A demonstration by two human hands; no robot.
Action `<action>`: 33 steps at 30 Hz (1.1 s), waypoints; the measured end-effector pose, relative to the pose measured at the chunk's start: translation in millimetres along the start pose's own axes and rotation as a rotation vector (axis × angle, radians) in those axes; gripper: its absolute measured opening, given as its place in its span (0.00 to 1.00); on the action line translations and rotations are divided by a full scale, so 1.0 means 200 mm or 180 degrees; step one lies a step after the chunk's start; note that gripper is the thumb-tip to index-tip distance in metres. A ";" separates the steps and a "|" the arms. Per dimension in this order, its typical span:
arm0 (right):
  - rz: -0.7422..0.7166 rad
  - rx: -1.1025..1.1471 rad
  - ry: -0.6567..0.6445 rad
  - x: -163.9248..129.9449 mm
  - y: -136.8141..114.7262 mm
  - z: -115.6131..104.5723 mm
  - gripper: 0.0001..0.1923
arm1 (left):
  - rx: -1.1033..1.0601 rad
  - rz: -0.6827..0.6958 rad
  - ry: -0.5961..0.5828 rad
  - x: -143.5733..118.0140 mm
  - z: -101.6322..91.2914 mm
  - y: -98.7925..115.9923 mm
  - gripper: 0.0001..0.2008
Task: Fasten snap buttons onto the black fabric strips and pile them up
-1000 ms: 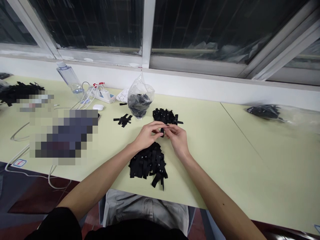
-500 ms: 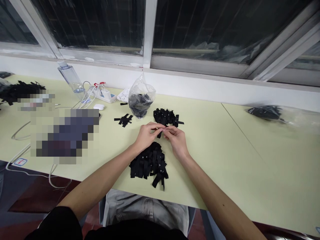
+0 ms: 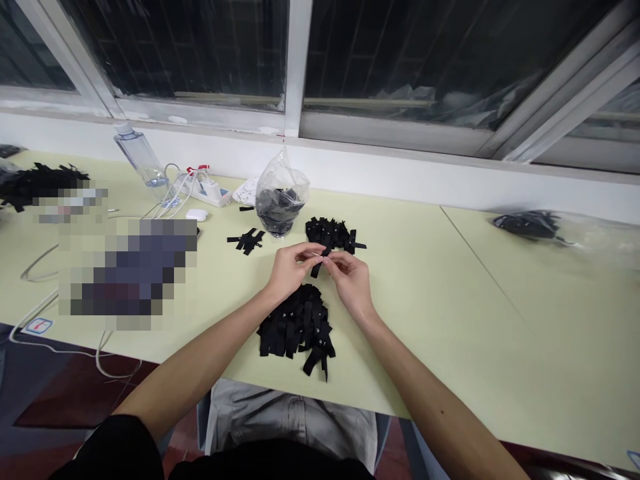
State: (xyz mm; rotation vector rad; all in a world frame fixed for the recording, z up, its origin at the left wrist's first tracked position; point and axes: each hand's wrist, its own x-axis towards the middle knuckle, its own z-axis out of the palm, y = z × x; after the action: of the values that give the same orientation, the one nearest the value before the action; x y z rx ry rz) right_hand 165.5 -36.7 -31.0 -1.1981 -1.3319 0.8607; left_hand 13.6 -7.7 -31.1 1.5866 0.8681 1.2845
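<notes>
My left hand (image 3: pixel 291 269) and my right hand (image 3: pixel 351 278) meet over the pale green table (image 3: pixel 450 300), both pinching one small black fabric label (image 3: pixel 317 267) between the fingertips. Just below the hands lies a near pile of black labels (image 3: pixel 297 327) with tiny white marks. A second pile of black labels (image 3: pixel 331 233) sits right beyond the hands.
A clear plastic bag of black pieces (image 3: pixel 280 200) stands behind the far pile, a few loose labels (image 3: pixel 247 240) to its left. Further left are a water bottle (image 3: pixel 140 160), a power strip with cables (image 3: pixel 207 190) and a white earbud case (image 3: pixel 196 215). Another bag (image 3: pixel 533 223) lies far right.
The label between my fingertips has unfolded and now hangs lower. Both hands stay at about the same place above the near pile.
</notes>
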 end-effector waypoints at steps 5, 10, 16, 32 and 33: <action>-0.0149 -0.0038 0.0241 0.03 0.00 -0.05 0.14 | 0.0176 0.0110 0.0032 0.03 -0.06 -0.01 0.16; -0.0153 0.0129 0.0374 0.06 0.02 -0.10 0.13 | 0.1543 0.0411 -0.0523 0.05 -0.11 -0.05 0.11; -0.0130 0.0176 0.0207 0.06 0.01 -0.09 0.12 | 0.2147 0.0233 -0.0976 0.07 -0.09 -0.07 0.08; 0.0046 0.0433 -0.0028 0.04 0.02 -0.05 0.12 | 0.2512 0.0293 -0.1003 0.05 -0.06 -0.04 0.06; 0.0051 0.0432 -0.0037 0.04 0.02 -0.05 0.12 | 0.2520 0.0291 -0.1010 0.06 -0.06 -0.04 0.05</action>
State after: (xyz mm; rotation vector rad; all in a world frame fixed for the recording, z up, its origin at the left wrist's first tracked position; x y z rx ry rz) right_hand 175.8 -29.5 -31.7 -1.1009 -1.2541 0.9554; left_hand 4.8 8.4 -34.1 2.3847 1.1822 0.7258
